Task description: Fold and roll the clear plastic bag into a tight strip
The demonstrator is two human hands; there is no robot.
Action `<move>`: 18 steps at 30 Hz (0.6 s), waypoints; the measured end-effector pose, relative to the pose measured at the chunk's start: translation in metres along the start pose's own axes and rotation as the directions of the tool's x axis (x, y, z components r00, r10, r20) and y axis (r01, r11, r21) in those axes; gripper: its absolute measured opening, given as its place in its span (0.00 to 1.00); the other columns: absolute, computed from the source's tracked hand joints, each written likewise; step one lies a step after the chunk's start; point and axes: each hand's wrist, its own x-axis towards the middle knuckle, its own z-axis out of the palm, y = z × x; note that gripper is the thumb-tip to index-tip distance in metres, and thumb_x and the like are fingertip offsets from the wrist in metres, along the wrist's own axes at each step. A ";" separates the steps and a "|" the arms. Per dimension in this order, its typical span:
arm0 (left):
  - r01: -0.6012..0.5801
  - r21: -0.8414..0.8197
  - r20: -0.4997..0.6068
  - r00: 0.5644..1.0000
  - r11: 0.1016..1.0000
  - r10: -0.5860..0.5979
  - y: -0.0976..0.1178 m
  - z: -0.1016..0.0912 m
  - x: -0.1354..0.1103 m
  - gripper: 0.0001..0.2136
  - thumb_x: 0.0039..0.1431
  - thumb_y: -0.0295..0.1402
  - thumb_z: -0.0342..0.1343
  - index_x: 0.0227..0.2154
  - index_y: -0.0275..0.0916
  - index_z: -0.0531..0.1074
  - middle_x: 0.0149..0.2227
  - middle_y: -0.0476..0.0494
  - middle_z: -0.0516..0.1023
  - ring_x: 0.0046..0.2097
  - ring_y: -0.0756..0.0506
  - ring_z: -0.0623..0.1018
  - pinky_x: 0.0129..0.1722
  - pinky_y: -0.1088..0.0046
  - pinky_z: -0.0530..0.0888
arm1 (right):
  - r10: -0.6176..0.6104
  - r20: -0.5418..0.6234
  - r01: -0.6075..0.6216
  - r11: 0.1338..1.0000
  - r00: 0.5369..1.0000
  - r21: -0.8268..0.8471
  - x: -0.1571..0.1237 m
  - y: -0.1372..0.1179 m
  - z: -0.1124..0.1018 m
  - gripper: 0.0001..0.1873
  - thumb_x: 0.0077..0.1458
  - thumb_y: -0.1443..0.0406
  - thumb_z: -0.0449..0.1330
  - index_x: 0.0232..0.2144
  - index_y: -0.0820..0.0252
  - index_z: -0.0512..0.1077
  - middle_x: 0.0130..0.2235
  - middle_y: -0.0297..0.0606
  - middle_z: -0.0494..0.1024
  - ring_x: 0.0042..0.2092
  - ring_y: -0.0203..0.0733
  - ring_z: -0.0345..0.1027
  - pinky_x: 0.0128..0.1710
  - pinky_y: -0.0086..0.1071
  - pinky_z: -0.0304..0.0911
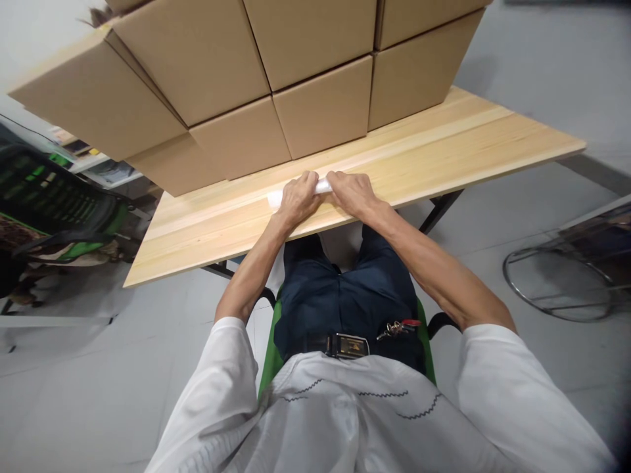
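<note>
On the wooden table (207, 240), close to its front edge, lies a white roll or folded strip (323, 186) of thin material; I cannot make out its exact kind. My left hand (299, 197) is closed round its left part, and a flat white end sticks out past that hand. Just to the right, my right hand (352, 192) grips the other end with curled fingers. A short white stretch shows between the two hands. Both forearms reach forward over the table edge.
Stacked cardboard boxes (323, 108) form a wall along the table's back. At the left stands a black and green chair (54, 187). A round metal stool frame (557, 282) is on the floor at the right. Keys (397, 328) hang at my waist.
</note>
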 end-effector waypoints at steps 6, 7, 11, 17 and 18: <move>0.037 0.008 -0.008 0.999 0.999 -0.036 0.001 0.003 0.001 0.15 0.82 0.35 0.61 0.65 0.37 0.78 0.62 0.23 0.90 0.62 0.25 0.90 0.62 0.50 0.79 | 0.018 -0.040 -0.018 1.000 0.999 0.010 -0.001 -0.005 0.007 0.26 0.82 0.73 0.51 0.74 0.68 0.75 0.67 0.64 0.88 0.62 0.66 0.87 0.50 0.44 0.65; 0.038 0.022 -0.002 0.999 0.999 -0.038 0.002 0.002 0.001 0.15 0.83 0.36 0.61 0.64 0.38 0.79 0.63 0.22 0.90 0.62 0.25 0.90 0.62 0.49 0.79 | 0.022 -0.049 -0.022 1.000 0.999 0.010 -0.001 -0.004 0.008 0.26 0.82 0.73 0.52 0.74 0.67 0.75 0.66 0.64 0.88 0.61 0.66 0.87 0.50 0.43 0.65; 0.027 0.074 0.051 0.998 0.997 -0.031 0.004 -0.001 0.002 0.16 0.84 0.35 0.59 0.66 0.36 0.80 0.66 0.19 0.89 0.64 0.22 0.89 0.65 0.46 0.78 | 0.033 -0.058 -0.032 0.999 0.998 0.015 -0.003 0.000 0.012 0.26 0.82 0.73 0.51 0.73 0.67 0.75 0.66 0.66 0.87 0.60 0.65 0.85 0.50 0.44 0.65; 0.022 0.035 0.041 0.999 0.999 -0.023 0.005 -0.003 0.002 0.14 0.83 0.35 0.59 0.64 0.38 0.80 0.64 0.20 0.88 0.65 0.23 0.87 0.68 0.46 0.76 | 0.068 -0.040 -0.066 0.997 0.997 0.035 -0.007 0.010 0.016 0.28 0.83 0.72 0.46 0.72 0.69 0.77 0.65 0.70 0.87 0.61 0.68 0.83 0.51 0.45 0.66; 0.026 0.033 0.041 0.999 0.999 -0.027 0.005 -0.003 0.002 0.13 0.84 0.35 0.59 0.63 0.38 0.80 0.64 0.20 0.88 0.65 0.23 0.87 0.68 0.46 0.75 | 0.075 -0.037 -0.073 0.997 0.997 0.038 -0.008 0.011 0.017 0.28 0.83 0.72 0.45 0.72 0.70 0.78 0.65 0.70 0.87 0.62 0.69 0.83 0.51 0.46 0.67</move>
